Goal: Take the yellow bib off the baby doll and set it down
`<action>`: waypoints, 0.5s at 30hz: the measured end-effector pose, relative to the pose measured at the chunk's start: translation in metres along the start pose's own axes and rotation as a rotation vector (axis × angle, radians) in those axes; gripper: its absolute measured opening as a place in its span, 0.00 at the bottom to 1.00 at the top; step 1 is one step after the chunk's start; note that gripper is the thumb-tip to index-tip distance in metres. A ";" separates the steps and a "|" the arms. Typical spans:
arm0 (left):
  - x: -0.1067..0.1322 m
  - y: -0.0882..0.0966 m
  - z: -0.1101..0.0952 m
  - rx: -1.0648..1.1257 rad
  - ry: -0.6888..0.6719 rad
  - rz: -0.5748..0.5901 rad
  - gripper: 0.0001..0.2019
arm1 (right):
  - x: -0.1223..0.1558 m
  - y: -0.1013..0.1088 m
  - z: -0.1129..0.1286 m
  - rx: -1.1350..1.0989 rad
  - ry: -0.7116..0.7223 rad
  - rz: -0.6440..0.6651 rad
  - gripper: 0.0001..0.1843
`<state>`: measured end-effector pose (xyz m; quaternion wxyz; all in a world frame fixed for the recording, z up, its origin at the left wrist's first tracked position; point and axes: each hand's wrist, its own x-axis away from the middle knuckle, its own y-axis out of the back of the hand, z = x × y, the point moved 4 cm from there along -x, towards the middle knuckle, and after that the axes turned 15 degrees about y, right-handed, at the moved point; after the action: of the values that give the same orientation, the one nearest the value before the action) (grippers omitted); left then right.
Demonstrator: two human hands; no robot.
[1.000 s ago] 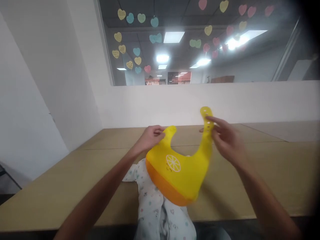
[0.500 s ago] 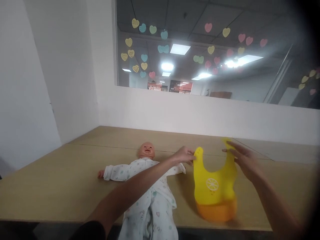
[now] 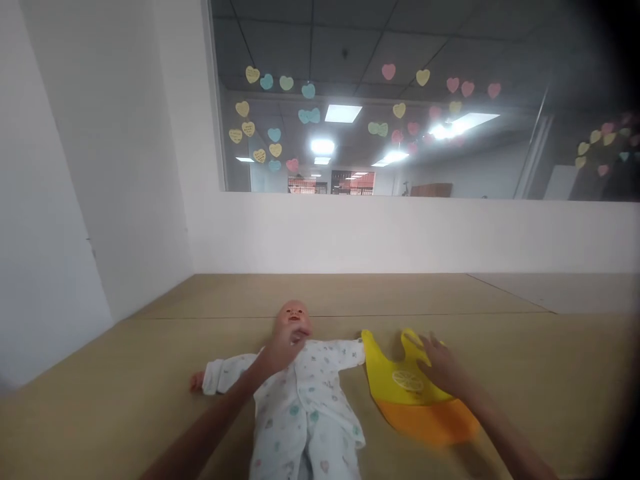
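Note:
A baby doll (image 3: 320, 380) in a white patterned outfit lies on its back, arms spread. My left hand (image 3: 286, 347) is at its chin and neck, fingers curled together; what they hold, if anything, is hidden. To the right of the doll is a yellow bib (image 3: 385, 373) with an orange pocket (image 3: 425, 420) and a printed citrus slice. One strap end reaches the doll's sleeve cuff. My right hand (image 3: 443, 365) has its thumb and fingers at the bib's other strap, closed about its right edge.
The wooden table (image 3: 100, 400) has seams across its top. A white wall (image 3: 325, 233) rises behind it, with a window (image 3: 360, 153) bearing heart-shaped paper notes. Another wall (image 3: 125, 200) stands at the left.
My left hand has let go of the bib and moved left to the doll's neck. The bib has come down from nearly upright to lie lower beside the doll, my right hand lowering with it.

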<state>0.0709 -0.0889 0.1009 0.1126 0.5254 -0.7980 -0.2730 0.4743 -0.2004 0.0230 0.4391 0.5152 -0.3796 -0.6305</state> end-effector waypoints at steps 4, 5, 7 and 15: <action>0.004 0.043 0.040 -0.226 0.031 -0.066 0.17 | -0.015 -0.009 0.120 -0.223 0.276 0.117 0.35; 0.002 0.044 0.051 -0.285 0.027 -0.050 0.17 | -0.020 -0.011 0.153 -0.322 0.373 0.132 0.35; -0.005 0.040 0.073 -0.347 0.018 -0.026 0.18 | -0.030 -0.019 0.210 -0.503 0.540 0.154 0.33; -0.015 0.021 0.089 -0.417 0.058 -0.126 0.13 | -0.090 -0.062 0.264 -0.681 0.524 0.045 0.12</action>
<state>0.0191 -0.0412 0.0403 0.2246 0.5473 -0.6862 -0.4233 0.2119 -0.0881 0.0412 0.6794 0.4751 -0.0364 -0.5580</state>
